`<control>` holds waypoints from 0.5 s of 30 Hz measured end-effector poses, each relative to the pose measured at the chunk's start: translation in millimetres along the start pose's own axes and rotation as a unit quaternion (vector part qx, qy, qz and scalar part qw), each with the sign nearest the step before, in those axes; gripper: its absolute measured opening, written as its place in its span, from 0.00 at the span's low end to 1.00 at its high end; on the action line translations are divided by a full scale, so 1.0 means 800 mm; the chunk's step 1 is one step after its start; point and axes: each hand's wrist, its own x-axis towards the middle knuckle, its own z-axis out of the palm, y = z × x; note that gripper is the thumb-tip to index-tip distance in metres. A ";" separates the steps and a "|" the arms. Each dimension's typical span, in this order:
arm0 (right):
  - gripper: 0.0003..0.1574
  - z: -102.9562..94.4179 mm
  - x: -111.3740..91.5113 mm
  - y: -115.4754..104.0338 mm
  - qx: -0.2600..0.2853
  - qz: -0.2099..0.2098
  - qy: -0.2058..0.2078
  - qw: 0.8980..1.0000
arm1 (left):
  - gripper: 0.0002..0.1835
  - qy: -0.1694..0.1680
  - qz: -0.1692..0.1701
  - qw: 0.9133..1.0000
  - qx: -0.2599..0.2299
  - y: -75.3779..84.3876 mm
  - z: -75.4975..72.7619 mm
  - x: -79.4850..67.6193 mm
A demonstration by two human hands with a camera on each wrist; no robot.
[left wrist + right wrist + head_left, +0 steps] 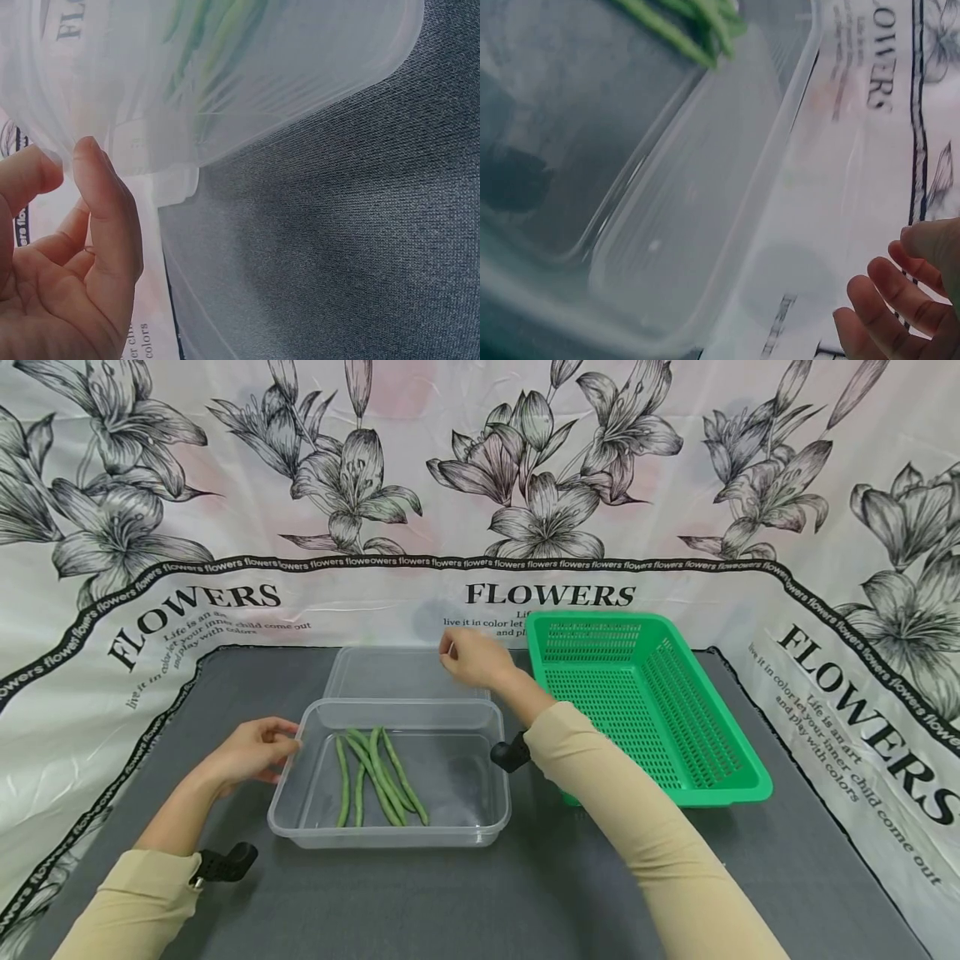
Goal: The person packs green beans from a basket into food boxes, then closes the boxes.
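Several green beans (383,777) lie lengthwise in a clear plastic container (465,837) in the head view. My left hand (251,753) pinches the container's left rim between thumb and fingers; the left wrist view shows that hand (90,240) right at the rim. Beyond the container's far side, my right hand (477,657) hangs over a clear lid (375,670), its fingers loosely curled with nothing in them. From the right wrist, the fingers of that hand (892,300) are apart from the container (772,165), and some beans (682,30) show inside it.
To the right of the container stands a green plastic basket (731,789) with slotted walls, partly behind my right forearm. A grey cloth (420,902) covers the work surface. Flower-printed fabric (360,602) rises behind and along both sides.
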 end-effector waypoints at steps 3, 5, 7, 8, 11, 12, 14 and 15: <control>0.10 -0.002 0.000 0.019 -0.004 0.018 0.005 1.000 | 0.28 -0.001 -0.001 1.000 -0.001 0.001 0.001 -0.001; 0.11 -0.005 -0.001 0.031 -0.007 0.029 0.011 1.000 | 0.28 0.000 0.000 1.000 -0.001 0.001 0.001 -0.001; 0.11 -0.010 -0.004 0.042 -0.008 0.044 0.017 0.999 | 0.28 0.001 0.000 1.000 -0.001 0.001 0.001 -0.002; 0.11 -0.013 -0.006 0.047 -0.009 0.051 0.022 0.998 | 0.28 0.001 0.000 1.000 0.000 0.001 0.001 -0.002; 0.12 -0.022 -0.011 0.063 -0.005 0.069 0.031 0.997 | 0.28 0.001 -0.002 1.000 -0.001 0.001 0.001 -0.002; 0.12 -0.025 -0.013 0.069 -0.004 0.074 0.034 0.997 | 0.28 0.001 -0.003 1.000 -0.002 0.002 0.002 -0.002; 0.12 -0.030 -0.016 0.082 -0.007 0.079 0.039 0.996 | 0.27 0.001 -0.003 1.000 -0.003 0.002 0.002 -0.002; 0.12 -0.032 -0.018 0.088 -0.006 0.084 0.041 0.996 | 0.28 0.001 -0.002 1.000 -0.003 0.002 0.002 -0.002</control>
